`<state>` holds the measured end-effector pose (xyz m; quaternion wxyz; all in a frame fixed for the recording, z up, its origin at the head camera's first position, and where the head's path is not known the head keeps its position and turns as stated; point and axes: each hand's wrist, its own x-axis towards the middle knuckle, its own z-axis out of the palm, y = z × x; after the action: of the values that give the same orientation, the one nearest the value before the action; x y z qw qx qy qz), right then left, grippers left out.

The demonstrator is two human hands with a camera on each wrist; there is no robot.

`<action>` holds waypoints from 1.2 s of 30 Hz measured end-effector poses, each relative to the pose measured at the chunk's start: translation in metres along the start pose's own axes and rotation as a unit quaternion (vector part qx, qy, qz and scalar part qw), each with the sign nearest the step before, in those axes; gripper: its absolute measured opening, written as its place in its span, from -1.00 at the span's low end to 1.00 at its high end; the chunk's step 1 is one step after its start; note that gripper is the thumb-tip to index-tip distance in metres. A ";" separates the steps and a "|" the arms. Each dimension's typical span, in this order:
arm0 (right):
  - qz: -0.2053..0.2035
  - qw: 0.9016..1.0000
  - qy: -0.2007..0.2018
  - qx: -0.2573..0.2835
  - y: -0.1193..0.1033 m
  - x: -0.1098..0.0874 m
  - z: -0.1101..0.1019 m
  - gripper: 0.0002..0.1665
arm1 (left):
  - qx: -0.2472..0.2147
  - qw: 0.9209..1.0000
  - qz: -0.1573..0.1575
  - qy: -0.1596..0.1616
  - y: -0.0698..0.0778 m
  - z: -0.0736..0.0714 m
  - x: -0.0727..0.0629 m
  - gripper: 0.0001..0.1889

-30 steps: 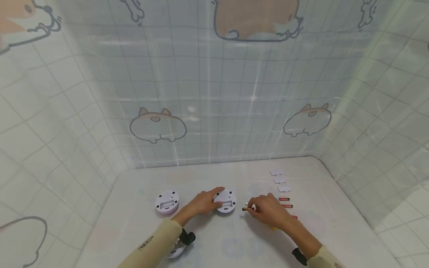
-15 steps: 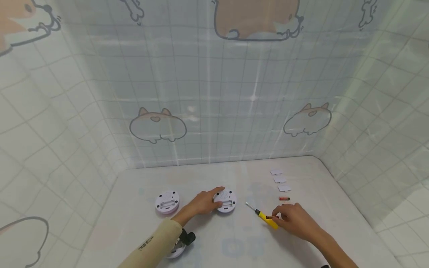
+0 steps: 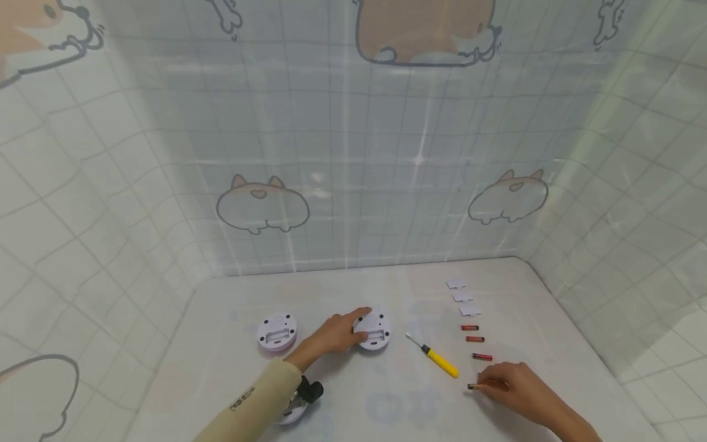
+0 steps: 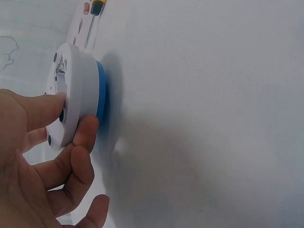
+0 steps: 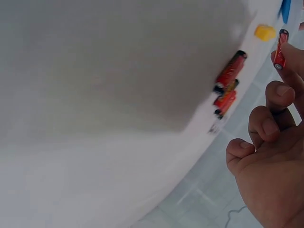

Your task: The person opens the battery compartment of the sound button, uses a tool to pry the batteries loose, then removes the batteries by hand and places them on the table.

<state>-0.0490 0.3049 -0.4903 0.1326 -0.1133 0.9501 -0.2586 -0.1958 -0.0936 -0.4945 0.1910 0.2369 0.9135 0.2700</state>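
My left hand [image 3: 343,331] holds a round white device [image 3: 375,344] bottom up, thumb on its face and fingers along its side. Small dark feet, speaker holes and an uncovered battery slot show on it; the left wrist view reveals a blue far side [image 4: 101,90]. Over at the right, my right hand [image 3: 516,388] pinches a small red-and-black battery [image 5: 281,50] between thumb and index finger, low over the table. Three more batteries [image 3: 482,356] lie in a loose column just beyond that hand. Between the hands lies a screwdriver [image 3: 442,362] with a yellow handle.
Another round white device [image 3: 278,334] lies bottom up to the left. A third one [image 3: 291,412] is partly hidden under the left forearm. Three white covers [image 3: 469,311] lie in a column behind the batteries. A patterned curtain [image 3: 353,135] surrounds the white table [image 3: 342,405].
My right hand has moved right and toward the body with the battery, away from the device, uncovering the screwdriver and the other batteries. The left hand stays on the device.
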 end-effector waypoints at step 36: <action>0.070 0.997 0.007 -0.040 0.017 -0.007 0.007 -0.84 | -0.005 1.000 -0.015 0.006 -0.010 -0.002 -0.002 -0.32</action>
<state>-0.0433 0.3182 -0.5036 0.1393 -0.0500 0.9663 -0.2108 -0.1986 -0.1030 -0.4985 0.1909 0.2207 0.9168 0.2726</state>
